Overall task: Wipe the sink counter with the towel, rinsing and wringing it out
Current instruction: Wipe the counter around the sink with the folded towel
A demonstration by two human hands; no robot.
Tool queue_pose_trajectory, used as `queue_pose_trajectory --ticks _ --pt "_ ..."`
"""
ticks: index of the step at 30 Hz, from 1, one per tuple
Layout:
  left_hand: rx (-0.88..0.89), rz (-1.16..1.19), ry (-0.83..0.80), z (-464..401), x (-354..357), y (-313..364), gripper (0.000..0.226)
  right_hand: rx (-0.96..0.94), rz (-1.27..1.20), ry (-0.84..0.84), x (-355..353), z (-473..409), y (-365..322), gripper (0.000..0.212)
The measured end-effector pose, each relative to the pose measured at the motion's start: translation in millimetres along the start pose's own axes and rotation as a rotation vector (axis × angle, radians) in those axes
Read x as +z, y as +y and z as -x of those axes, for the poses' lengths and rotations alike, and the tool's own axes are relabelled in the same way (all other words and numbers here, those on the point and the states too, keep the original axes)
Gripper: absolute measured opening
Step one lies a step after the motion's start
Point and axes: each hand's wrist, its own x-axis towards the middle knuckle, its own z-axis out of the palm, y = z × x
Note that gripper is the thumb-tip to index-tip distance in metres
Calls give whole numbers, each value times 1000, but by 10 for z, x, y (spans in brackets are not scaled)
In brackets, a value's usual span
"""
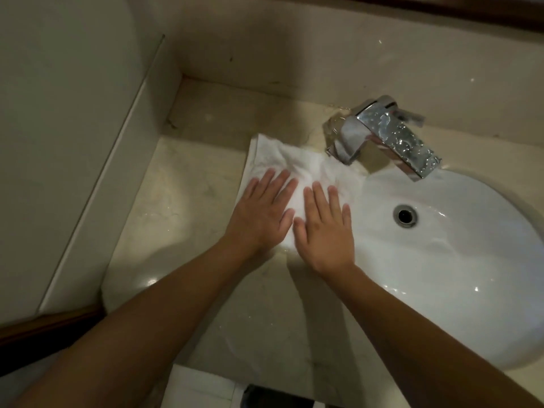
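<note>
A white towel (pixel 282 160) lies spread and crumpled on the beige stone counter (pixel 182 207), left of the white sink basin (pixel 459 260). Its right end reaches the foot of the chrome faucet (pixel 391 136) and the basin's rim. My left hand (pixel 262 213) presses flat on the towel with straight fingers. Beside it, my right hand (pixel 326 228) also presses flat on the towel, close to the basin's left edge. Part of the towel is hidden under both palms.
A wall (pixel 59 113) closes off the counter on the left and a backsplash (pixel 323 54) runs behind it. The drain (pixel 405 215) sits in the basin's middle. Water drops shine on the counter. The counter's front edge (pixel 265 375) is below my forearms.
</note>
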Motion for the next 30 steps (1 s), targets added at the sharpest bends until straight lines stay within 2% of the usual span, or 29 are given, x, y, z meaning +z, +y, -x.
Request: queue_pose_trajectory --ticks 5,9,15,23,30 --pt "-50 2 -33 494 47 140 60 -96 -9 -14 96 370 5 62" --pt "-62 4 0 778 86 224 60 -202 26 -58 66 546 41 63" --pt "-100 -14 41 551 78 21 60 -332 34 -114 -107 117 119 65" --pt "-230 -7 -12 239 -12 -327 65 -341 108 -166 -179 -470 -85 63" --pt "-303 -4 -22 510 16 -142 64 -404 76 -118 -97 -218 -52 67"
